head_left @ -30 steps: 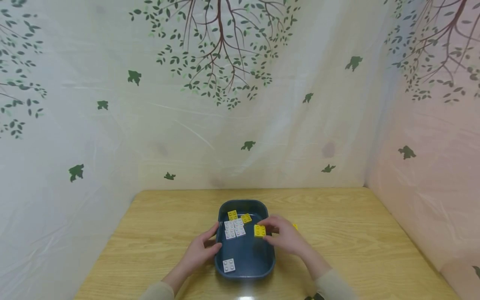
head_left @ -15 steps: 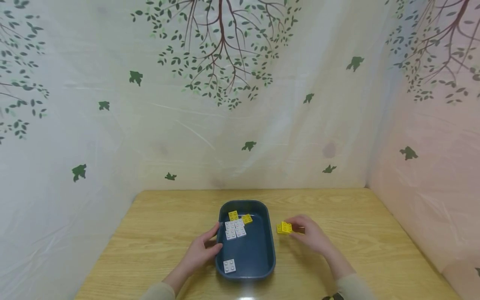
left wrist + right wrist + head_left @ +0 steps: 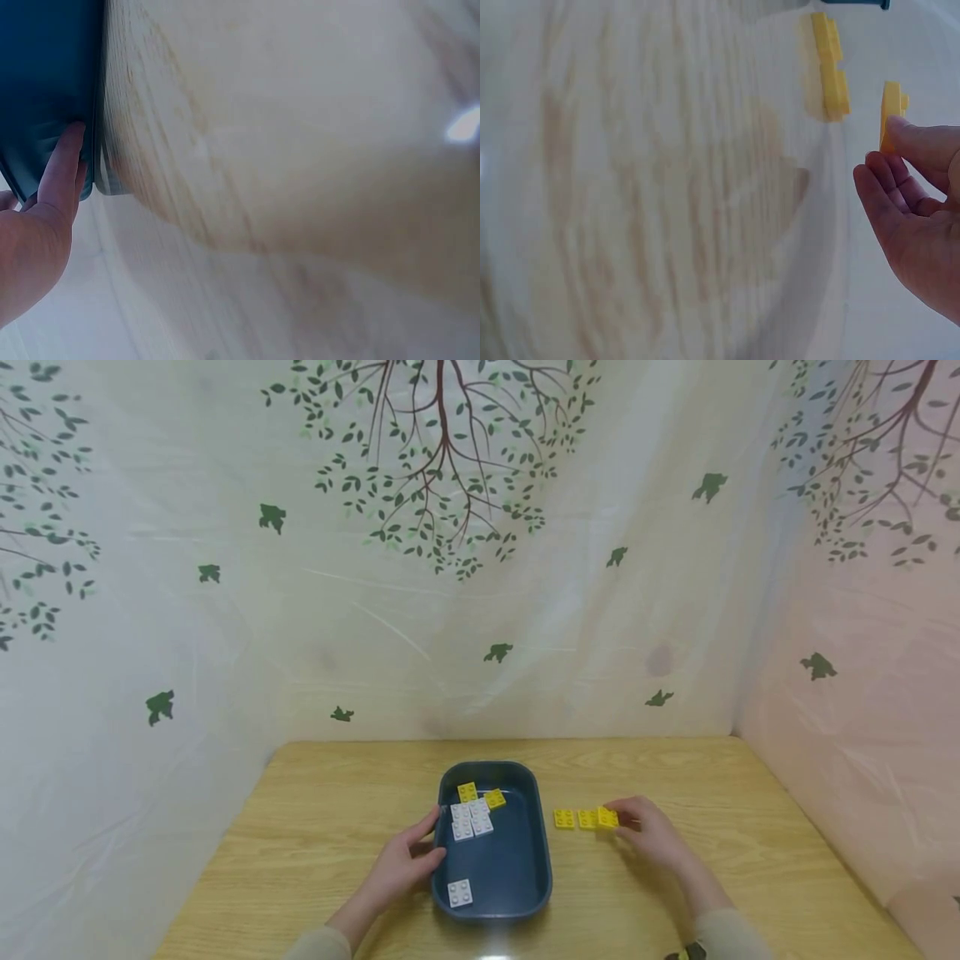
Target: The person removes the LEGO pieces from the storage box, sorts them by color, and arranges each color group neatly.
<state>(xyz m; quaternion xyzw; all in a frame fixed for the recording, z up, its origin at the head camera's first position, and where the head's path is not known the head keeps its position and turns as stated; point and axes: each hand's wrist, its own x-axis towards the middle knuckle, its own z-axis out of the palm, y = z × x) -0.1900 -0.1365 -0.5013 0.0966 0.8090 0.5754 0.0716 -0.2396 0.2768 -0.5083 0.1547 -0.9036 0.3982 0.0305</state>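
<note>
My right hand (image 3: 651,831) pinches a yellow 2x2 toy brick (image 3: 607,818) between thumb and fingers. In the right wrist view this brick (image 3: 890,112) is held up above the table, studs facing away from the palm. Two more yellow bricks lie in a row right of the tray: one brick (image 3: 564,819) nearer the tray, another brick (image 3: 587,820) partly overlapped by the held one. My left hand (image 3: 401,860) rests against the left side of a dark blue tray (image 3: 498,868), thumb and index finger apart at its rim. In the left wrist view its thumb (image 3: 64,165) lies along the tray wall.
Inside the tray, two yellow bricks (image 3: 494,798) lie near the far end beside several white bricks (image 3: 462,828). One white brick (image 3: 460,893) sits alone in the near left corner. The wooden table (image 3: 330,793) meets a patterned curtain (image 3: 450,693) behind.
My right hand has moved rightward out of the tray with the yellow brick, passing over the row and now at its right end. The left hand has stayed at the tray.
</note>
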